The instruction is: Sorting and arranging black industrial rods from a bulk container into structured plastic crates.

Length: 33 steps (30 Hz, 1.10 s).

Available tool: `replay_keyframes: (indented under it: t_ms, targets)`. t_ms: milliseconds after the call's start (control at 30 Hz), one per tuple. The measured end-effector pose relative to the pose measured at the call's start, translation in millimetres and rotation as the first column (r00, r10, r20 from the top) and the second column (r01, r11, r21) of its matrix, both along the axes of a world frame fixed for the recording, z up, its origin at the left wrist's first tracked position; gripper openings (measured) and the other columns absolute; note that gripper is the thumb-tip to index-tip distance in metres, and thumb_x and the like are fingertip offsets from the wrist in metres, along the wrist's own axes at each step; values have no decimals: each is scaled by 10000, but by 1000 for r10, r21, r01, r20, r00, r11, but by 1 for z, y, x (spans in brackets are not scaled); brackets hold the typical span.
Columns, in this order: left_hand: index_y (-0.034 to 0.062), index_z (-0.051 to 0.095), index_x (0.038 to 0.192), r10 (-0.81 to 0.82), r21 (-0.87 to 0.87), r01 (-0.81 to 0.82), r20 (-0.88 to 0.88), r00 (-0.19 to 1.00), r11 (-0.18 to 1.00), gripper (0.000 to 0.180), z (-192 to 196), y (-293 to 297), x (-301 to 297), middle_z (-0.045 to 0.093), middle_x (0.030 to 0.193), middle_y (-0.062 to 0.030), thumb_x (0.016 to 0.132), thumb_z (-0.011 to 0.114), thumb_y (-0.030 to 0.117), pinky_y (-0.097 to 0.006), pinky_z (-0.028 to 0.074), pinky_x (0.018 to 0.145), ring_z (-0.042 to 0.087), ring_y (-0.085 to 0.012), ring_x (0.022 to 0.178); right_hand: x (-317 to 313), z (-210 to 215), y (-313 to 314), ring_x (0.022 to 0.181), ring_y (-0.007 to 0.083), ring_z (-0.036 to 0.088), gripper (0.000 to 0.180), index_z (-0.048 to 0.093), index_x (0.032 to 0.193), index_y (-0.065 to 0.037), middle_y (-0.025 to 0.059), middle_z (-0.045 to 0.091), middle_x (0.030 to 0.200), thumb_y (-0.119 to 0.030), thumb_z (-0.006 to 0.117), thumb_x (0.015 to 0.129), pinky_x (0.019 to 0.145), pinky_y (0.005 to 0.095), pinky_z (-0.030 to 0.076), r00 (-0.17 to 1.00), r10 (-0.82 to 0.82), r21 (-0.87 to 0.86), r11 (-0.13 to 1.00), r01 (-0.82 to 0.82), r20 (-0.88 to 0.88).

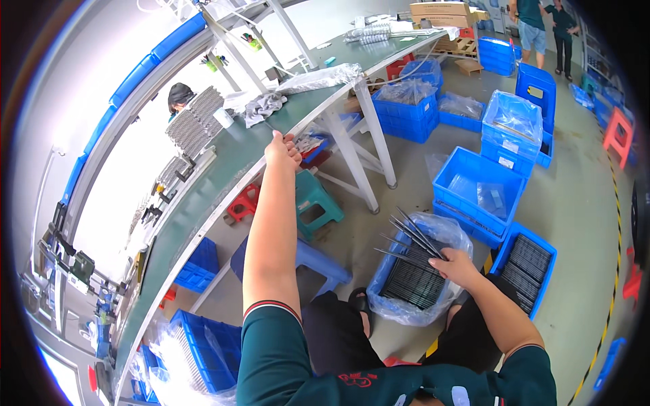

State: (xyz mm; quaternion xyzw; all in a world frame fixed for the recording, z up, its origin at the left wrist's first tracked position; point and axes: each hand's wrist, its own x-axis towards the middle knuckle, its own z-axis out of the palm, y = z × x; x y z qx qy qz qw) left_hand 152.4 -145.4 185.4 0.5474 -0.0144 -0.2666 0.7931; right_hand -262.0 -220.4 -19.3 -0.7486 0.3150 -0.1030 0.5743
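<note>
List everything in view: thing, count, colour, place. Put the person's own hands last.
rods: a handful, dark metal, in the right hand, fanned over the crate
lined crate: one, blue with a clear bag, on the floor under the right hand, full of dark rods
open crates: several, blue, on the floor to the right
bench: one, green top, long, running up the left
stools: one teal, one red, one blue, under the bench edge
rag: one, grey, on the bench
people: two, standing far off at upper right
left hand: gripping the bench edge
right hand: holding the rods
</note>
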Motion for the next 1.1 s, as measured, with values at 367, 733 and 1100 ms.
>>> replay_keyframes:
  t_ms: [367, 733, 1100]
  targets:
    - [-30, 498, 995, -139, -58, 147, 120, 983, 987, 147, -122, 81, -41, 601, 886, -166, 876, 414, -49, -314, 535, 607, 607, -234, 710, 6, -6, -4, 498, 150, 534, 323, 548, 737, 11, 83, 541, 555, -289, 640, 812, 495, 303, 425, 1000, 9, -69, 998, -8, 4]
    - [51, 549, 1028, -239, -42, 239, -17, 971, 970, 170, -220, 101, -119, 630, 1003, -97, 894, 458, -2, -224, 436, 610, 514, -108, 685, 18, -9, 6, 578, 302, 545, 321, 549, 781, 17, 191, 546, 640, -292, 629, 814, 551, 363, 415, 998, 64, -280, 958, -56, 21]
    - [22, 591, 974, -113, -164, 115, 19, 993, 980, 151, -205, 119, -119, 637, 970, -122, 854, 520, -38, -232, 506, 630, 597, -143, 711, 32, -5, 12, 547, 258, 536, 297, 538, 763, 15, 160, 531, 603, -265, 616, 823, 535, 356, 410, 994, 107, -294, 951, -91, 38]
